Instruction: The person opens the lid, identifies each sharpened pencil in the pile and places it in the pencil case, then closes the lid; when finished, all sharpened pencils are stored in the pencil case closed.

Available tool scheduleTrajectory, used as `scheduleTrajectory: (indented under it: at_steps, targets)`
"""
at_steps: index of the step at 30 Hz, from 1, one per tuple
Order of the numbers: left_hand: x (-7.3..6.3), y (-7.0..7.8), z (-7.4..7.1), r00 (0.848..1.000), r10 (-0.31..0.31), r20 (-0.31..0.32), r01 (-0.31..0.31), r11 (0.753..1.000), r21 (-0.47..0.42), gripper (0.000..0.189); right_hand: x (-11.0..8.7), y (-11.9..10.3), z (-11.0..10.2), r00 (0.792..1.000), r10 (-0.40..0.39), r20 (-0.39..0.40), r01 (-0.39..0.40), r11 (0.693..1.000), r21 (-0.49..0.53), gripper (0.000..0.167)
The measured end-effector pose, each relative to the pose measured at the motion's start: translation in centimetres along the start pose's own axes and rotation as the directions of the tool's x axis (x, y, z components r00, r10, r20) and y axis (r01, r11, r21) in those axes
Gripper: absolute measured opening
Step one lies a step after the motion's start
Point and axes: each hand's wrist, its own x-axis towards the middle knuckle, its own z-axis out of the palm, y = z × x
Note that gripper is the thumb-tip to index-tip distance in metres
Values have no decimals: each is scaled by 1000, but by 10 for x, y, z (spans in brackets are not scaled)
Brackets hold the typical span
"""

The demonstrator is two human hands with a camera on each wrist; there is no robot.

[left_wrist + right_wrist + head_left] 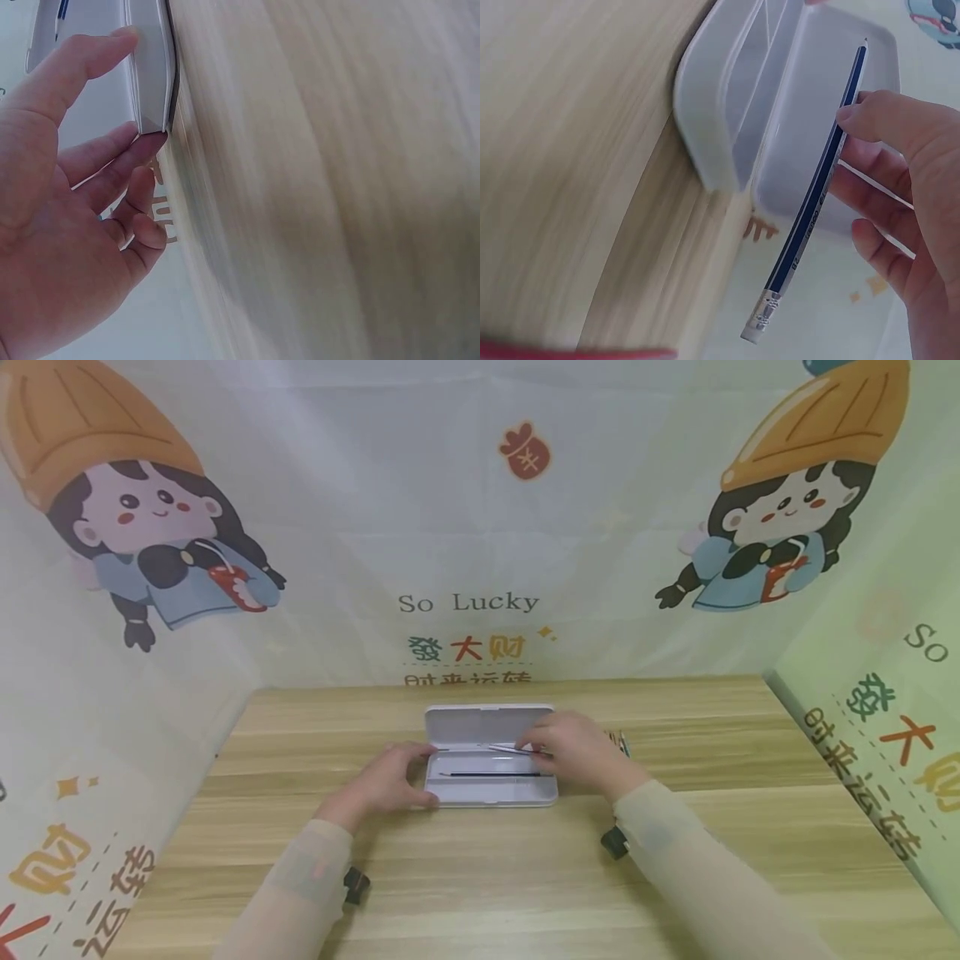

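A white pencil case (487,792) lies on the table with its lid (487,727) raised at the back. One dark pencil (491,774) rests lengthwise inside the base. At the case's left end, my left hand (386,777) grips the edge between thumb and fingers; the left wrist view shows the thumb on the case's side wall (152,67). My right hand (577,747) pinches a blue-and-white pencil (810,202) between thumb and fingers over the open case. Its point faces left and its eraser end sticks out past the hand.
Behind my right hand, the tips of several pencils (622,743) show on the wooden table (480,877). A blurred red edge (577,351) crosses the bottom of the right wrist view. Printed cloth (465,543) walls off the back and both sides.
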Motion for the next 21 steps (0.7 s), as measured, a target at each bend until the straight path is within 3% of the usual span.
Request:
scheduleTrajectory:
  at_steps: [14,21]
  targets:
    - [2,-3,2,1000,21,-8,-21,1000,0,84,32,-18,24,994,-96,53,98,994,-49,21]
    - [1,-4,1,1000,22,-6,-22,1000,-6,85,43,-23,33,992,-77,104,79,997,-22,19]
